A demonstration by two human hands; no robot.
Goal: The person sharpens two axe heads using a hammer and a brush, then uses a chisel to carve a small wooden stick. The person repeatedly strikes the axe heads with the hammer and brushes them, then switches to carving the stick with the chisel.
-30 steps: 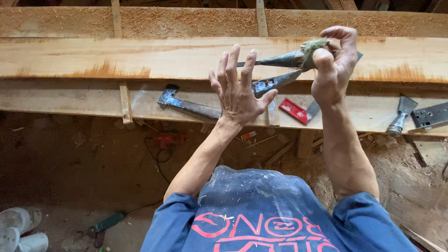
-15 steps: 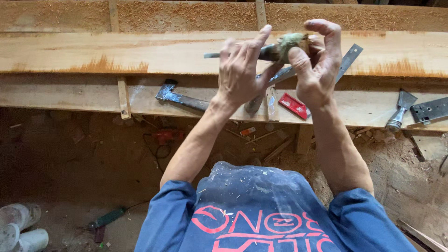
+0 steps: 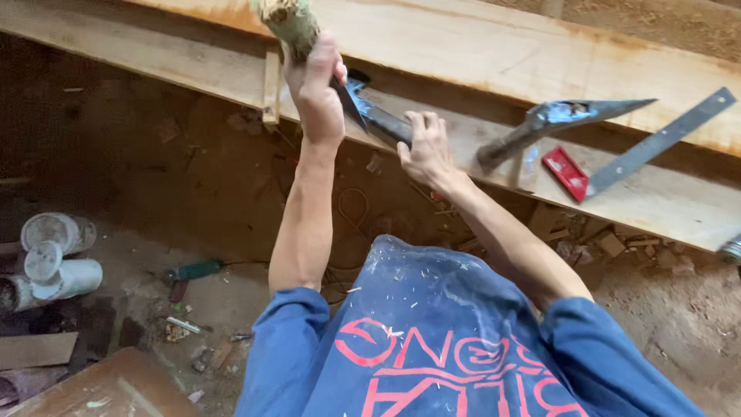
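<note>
L hand (image 3: 315,86) grips fibre bundle (image 3: 287,17), R hand (image 3: 423,147) on hammer (image 3: 378,116)

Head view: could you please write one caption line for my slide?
Left hand raises a greenish fibre bundle; right hand grips a metal tool on the wooden plank.

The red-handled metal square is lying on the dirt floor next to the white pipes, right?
Not quite. The red-handled metal square is lying on the long wooden plank, off to the right of the right hand. The white pipes sit far off on the floor at the left. The head view shows it.
</note>
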